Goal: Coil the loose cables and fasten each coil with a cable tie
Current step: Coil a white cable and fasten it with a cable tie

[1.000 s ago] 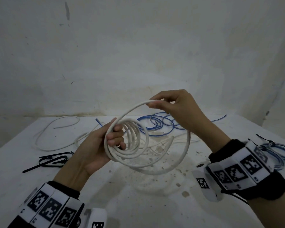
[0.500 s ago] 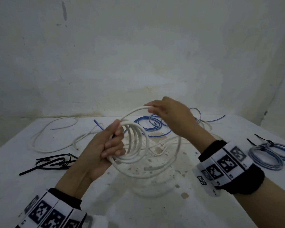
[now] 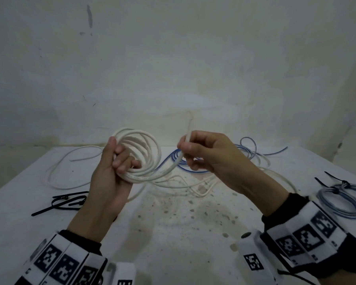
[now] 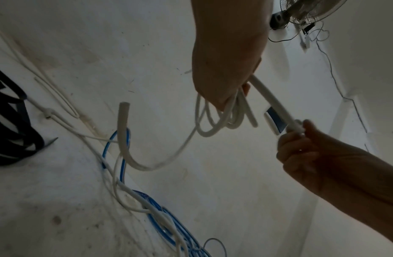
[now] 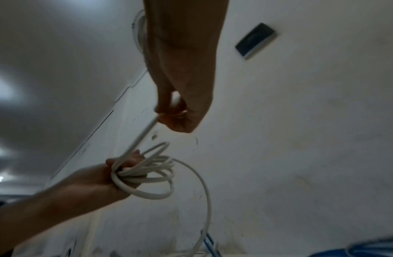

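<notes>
My left hand grips a coil of thick white cable with several turns, held above the table; the same coil shows in the right wrist view and the coil in the left wrist view. My right hand pinches the cable's free end, which points upward. A short stretch of cable runs from the coil to that hand. A bunch of black cable ties lies on the table at the left.
Loose blue cable and thin white cables lie across the white table behind my hands. Two tied blue coils rest at the right edge. A stained wall stands close behind.
My right hand drew the big loose loop in, so the cable now lies tighter on the coil. It now holds the free end upright. The left hand raised and turned the coil.
</notes>
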Demonstrator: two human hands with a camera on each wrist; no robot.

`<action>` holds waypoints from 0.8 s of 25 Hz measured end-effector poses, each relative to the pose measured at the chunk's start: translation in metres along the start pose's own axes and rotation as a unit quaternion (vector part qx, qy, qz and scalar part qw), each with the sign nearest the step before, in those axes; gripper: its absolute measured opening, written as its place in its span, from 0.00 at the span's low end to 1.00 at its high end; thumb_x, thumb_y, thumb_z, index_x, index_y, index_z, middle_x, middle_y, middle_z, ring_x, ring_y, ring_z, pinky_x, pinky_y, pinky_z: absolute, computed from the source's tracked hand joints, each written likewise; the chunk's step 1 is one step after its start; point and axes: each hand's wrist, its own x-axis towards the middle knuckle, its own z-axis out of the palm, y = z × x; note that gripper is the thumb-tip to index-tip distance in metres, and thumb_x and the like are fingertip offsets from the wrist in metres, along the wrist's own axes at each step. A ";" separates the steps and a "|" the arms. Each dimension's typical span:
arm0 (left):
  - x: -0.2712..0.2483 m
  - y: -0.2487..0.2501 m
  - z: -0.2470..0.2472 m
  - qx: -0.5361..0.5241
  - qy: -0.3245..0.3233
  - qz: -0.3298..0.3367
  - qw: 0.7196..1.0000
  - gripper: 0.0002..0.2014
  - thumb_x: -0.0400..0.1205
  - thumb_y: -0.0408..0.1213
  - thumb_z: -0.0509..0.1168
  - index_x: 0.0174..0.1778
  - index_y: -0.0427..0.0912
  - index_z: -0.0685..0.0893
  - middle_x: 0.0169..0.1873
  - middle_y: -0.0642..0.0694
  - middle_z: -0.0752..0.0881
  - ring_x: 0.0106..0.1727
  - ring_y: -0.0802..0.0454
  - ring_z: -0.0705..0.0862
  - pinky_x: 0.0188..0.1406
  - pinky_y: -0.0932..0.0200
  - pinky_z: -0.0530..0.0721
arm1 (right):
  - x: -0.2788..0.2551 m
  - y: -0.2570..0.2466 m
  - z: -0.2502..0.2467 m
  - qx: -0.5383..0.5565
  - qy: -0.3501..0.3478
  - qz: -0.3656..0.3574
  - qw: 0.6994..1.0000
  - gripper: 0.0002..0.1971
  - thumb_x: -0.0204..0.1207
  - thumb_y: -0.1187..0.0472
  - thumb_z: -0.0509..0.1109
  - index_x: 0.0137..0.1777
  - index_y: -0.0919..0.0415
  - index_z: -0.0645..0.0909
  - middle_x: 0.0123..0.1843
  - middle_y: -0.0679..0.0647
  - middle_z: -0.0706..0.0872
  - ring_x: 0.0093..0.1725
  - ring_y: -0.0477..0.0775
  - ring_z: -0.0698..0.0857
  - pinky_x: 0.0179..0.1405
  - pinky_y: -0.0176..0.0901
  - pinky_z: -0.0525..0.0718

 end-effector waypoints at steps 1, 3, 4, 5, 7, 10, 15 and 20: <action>-0.002 0.000 0.001 0.006 -0.016 -0.023 1.000 0.16 0.81 0.47 0.56 0.28 0.47 0.69 0.13 0.55 0.64 0.12 0.60 0.65 0.23 0.72 0.76 | 0.002 0.003 0.002 -0.082 0.029 -0.017 0.996 0.04 0.77 0.66 0.68 0.41 0.61 0.82 0.33 0.49 0.81 0.30 0.42 0.80 0.32 0.34 0.78; -0.008 0.000 0.006 0.024 -0.050 -0.075 0.996 0.17 0.80 0.46 0.56 0.25 0.46 0.72 0.12 0.54 0.63 0.10 0.60 0.63 0.18 0.72 0.73 | 0.003 0.009 0.009 -0.236 0.070 -0.068 0.967 0.06 0.80 0.65 0.65 0.49 0.57 0.83 0.44 0.48 0.82 0.38 0.38 0.80 0.40 0.32 0.78; -0.009 0.001 0.008 0.032 -0.061 -0.096 0.993 0.17 0.80 0.46 0.56 0.24 0.45 0.74 0.11 0.54 0.63 0.09 0.60 0.63 0.17 0.72 0.72 | 0.002 0.012 0.013 -0.291 0.078 -0.105 0.948 0.08 0.81 0.63 0.63 0.54 0.53 0.83 0.50 0.49 0.81 0.43 0.38 0.81 0.45 0.32 0.79; -0.011 0.002 0.009 0.035 -0.067 -0.114 0.991 0.18 0.79 0.46 0.57 0.25 0.44 0.76 0.11 0.55 0.63 0.09 0.60 0.63 0.16 0.72 0.71 | 0.000 0.014 0.017 -0.335 0.077 -0.142 0.928 0.11 0.82 0.60 0.61 0.60 0.50 0.81 0.55 0.49 0.80 0.48 0.40 0.81 0.49 0.34 0.79; -0.012 0.002 0.010 0.041 -0.073 -0.137 0.987 0.18 0.79 0.45 0.57 0.28 0.41 0.80 0.11 0.55 0.63 0.08 0.60 0.63 0.14 0.72 0.71 | -0.004 0.013 0.021 -0.410 0.050 -0.182 0.893 0.18 0.82 0.55 0.57 0.70 0.48 0.75 0.64 0.52 0.78 0.57 0.48 0.81 0.55 0.43 0.80; -0.013 -0.001 0.007 0.046 -0.086 -0.168 0.981 0.15 0.77 0.45 0.61 0.32 0.37 0.83 0.13 0.55 0.65 0.07 0.61 0.63 0.13 0.72 0.70 | -0.005 0.009 0.025 -0.495 -0.025 -0.151 0.855 0.22 0.85 0.57 0.56 0.77 0.43 0.65 0.77 0.56 0.70 0.66 0.57 0.78 0.62 0.48 0.76; -0.013 -0.001 -0.002 0.066 -0.145 -0.213 0.964 0.19 0.60 0.46 0.82 0.34 0.38 0.83 0.23 0.50 0.74 0.08 0.62 0.65 0.16 0.71 0.73 | -0.004 0.024 0.026 -0.582 -0.051 -0.234 0.777 0.26 0.79 0.67 0.64 0.77 0.52 0.68 0.75 0.64 0.71 0.33 0.52 0.75 0.31 0.42 0.73; -0.020 0.005 0.002 0.256 -0.126 -0.208 0.936 0.08 0.66 0.41 0.73 0.26 0.43 0.82 0.14 0.51 0.72 0.10 0.62 0.60 0.17 0.69 0.74 | -0.007 0.034 0.017 -0.628 -0.043 -0.303 0.716 0.27 0.78 0.63 0.67 0.76 0.51 0.69 0.65 0.61 0.80 0.37 0.50 0.77 0.32 0.42 0.74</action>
